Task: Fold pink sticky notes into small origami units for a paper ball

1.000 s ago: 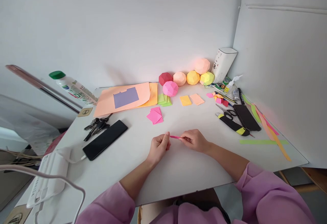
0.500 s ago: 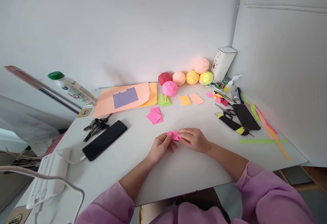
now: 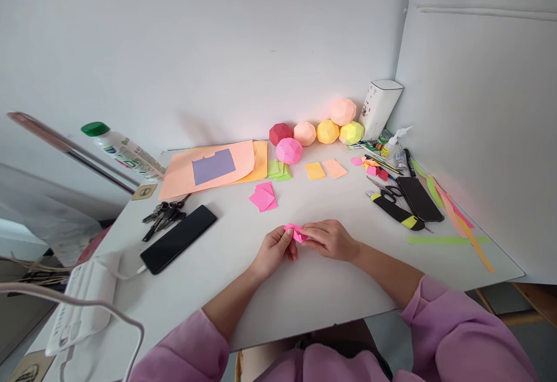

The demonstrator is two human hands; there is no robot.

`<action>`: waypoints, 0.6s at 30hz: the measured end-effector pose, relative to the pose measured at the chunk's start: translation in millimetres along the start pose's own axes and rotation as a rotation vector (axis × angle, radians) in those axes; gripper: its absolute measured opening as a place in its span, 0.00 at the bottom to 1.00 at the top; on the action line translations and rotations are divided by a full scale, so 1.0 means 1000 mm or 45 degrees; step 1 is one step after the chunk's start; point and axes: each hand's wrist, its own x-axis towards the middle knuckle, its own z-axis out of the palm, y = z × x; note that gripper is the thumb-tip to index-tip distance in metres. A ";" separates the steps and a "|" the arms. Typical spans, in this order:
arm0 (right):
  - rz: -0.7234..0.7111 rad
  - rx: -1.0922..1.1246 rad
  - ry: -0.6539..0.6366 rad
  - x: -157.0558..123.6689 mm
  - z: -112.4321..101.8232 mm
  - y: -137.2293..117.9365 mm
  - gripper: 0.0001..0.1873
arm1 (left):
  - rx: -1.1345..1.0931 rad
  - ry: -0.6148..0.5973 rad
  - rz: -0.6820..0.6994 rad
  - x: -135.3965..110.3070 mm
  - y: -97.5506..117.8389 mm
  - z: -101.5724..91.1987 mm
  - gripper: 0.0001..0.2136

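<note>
Between my hands, above the near middle of the white table (image 3: 256, 301), is a small folded piece of pink paper (image 3: 297, 233). My left hand (image 3: 276, 249) pinches its left side, thumb on top. From the right, my right hand (image 3: 329, 239) grips the paper's other side with closed fingers, which hide part of it. Just beyond them lie several pink paper squares (image 3: 263, 197). Farther back are green paper squares (image 3: 279, 170), an orange square (image 3: 315, 171) and a peach square (image 3: 335, 168).
Faceted paper balls (image 3: 289, 151) line the wall beside a white box (image 3: 382, 109). At right are scissors (image 3: 391, 192), a cutter (image 3: 394, 211), a black phone (image 3: 420, 199) and paper strips (image 3: 448, 241). Keys (image 3: 165, 215), a dark phone (image 3: 178, 239) and a power strip (image 3: 82, 303) sit left.
My right fingers have shifted slightly on the pink paper, and its right part now looks more raised. My left fingers have curled in beneath it.
</note>
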 end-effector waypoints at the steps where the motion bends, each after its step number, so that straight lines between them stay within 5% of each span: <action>1: 0.001 0.000 -0.003 0.000 0.000 0.000 0.09 | 0.004 -0.003 0.001 0.000 0.000 0.000 0.17; 18: 0.016 -0.018 0.022 -0.002 -0.001 0.002 0.05 | 0.158 0.040 -0.020 -0.003 0.001 0.002 0.18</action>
